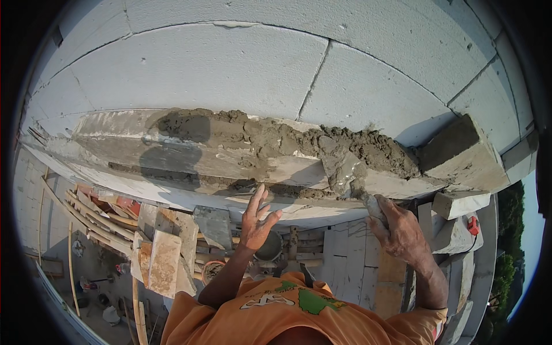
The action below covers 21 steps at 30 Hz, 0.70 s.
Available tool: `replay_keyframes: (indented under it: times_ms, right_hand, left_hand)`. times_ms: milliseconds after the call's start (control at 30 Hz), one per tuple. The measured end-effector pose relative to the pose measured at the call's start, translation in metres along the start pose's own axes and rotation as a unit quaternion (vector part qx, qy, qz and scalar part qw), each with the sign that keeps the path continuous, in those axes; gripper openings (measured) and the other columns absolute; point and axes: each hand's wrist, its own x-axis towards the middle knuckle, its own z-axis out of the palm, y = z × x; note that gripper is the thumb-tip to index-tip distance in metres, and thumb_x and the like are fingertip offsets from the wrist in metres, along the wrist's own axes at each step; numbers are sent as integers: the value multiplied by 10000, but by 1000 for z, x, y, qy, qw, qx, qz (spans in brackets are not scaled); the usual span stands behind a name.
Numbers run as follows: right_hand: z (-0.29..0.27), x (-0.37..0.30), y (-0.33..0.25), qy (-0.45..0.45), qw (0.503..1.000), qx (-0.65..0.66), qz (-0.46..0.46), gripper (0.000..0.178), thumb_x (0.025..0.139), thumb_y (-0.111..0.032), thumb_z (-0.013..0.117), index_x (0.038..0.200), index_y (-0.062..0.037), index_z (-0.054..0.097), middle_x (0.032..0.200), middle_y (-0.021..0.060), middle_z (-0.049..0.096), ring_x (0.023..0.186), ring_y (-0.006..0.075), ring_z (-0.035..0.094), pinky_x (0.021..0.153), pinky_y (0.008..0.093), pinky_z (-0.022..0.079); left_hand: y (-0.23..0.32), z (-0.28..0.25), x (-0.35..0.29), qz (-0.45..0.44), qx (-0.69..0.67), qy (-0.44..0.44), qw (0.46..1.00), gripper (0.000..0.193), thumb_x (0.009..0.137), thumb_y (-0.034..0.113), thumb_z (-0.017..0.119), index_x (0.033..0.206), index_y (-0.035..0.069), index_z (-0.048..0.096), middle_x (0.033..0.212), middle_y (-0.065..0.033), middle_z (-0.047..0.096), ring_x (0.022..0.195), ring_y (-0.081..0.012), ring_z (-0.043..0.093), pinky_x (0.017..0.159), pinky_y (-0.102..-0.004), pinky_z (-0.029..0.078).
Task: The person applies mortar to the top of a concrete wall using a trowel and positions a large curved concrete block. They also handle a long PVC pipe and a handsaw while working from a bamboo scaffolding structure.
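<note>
My right hand [402, 233] is wrapped round the handle of a mortar-smeared trowel [347, 173]. Its blade rests against wet grey mortar [368, 150] heaped along the foot of the white block wall [230, 69]. My left hand [257, 223] has its fingers apart and holds nothing; the fingertips are near the front edge of the ledge [230, 158]. A rough bed of mortar runs along this ledge, and a darker mortar strip lies below it. At the right end of the mortar stands a grey-stained block [460, 150].
Stacked boards [165, 261] and bamboo poles [98, 221] lie below on the left. A bucket [269, 247] stands below between my arms. At the right, a red tool [473, 225] lies on a block near the wall's end. Trees [506, 270] show beyond.
</note>
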Motion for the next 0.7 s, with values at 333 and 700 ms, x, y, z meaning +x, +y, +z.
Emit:
replay_keyframes:
  times_ms: [333,700]
  right_hand:
    - [-37,25,-31,-56,997,50,-28,389,912,-165,643,1173,83,496,822,286,626,716,443,645,645,487,492]
    - [-4,-16,-10,-81,991,57,85,501,878,-340,657,1154,70,578,721,113,580,572,211,521,554,368,445]
  left_hand:
    - [-26,-27,-14,-44,-2,48,998,747,888,210,726,1501,34,337,1469,-244,411,1387,-316,401,1058,-468,442]
    - [-110,-147,-119,-159,57,301,938,542,886,138,668,1361,-36,474,1268,-166,546,1182,-238,515,943,-342,459]
